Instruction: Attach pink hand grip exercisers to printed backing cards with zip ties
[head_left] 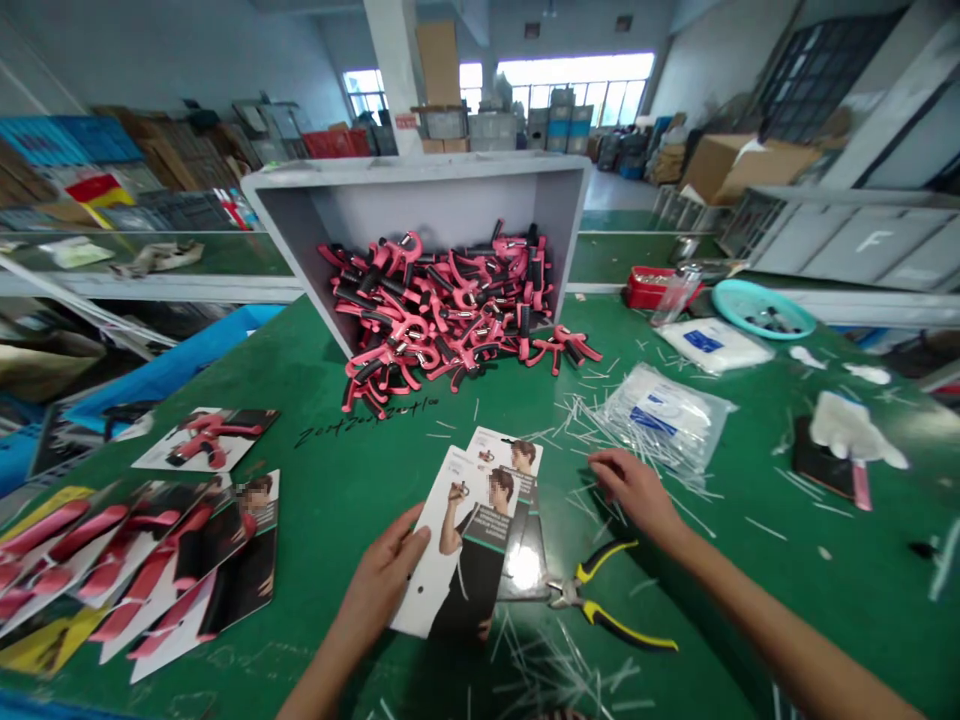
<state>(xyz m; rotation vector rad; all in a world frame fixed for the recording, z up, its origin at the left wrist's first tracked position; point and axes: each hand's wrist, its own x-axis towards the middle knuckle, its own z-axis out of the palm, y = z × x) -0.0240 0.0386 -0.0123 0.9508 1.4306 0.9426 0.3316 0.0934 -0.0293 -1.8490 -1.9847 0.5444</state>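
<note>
My left hand (pixel 381 578) pinches the left edge of a printed backing card (pixel 457 550), thumb on top. A thin white strip lies across the card. Beneath and behind it, another backing card (pixel 517 455) shows in part. My right hand (pixel 634 492) is just above the table beside loose white cable ties (pixel 589 425), its fingers curled together; whatever they hold is too small to make out. Between the hands lie side cutters (pixel 581 592) with yellow-and-black handles, jaws against the cards. More cut strips (pixel 551 670) are scattered near the front edge.
A grey bin (pixel 416 172) lies on its side, spilling pink-and-black hand grips (pixel 450 300). Carded grips (pixel 142 570) are stacked at left. To the right are a plastic bag of ties (pixel 667 415), a turquoise tray (pixel 731 295), a red box (pixel 649 288) and a white glove (pixel 851 425).
</note>
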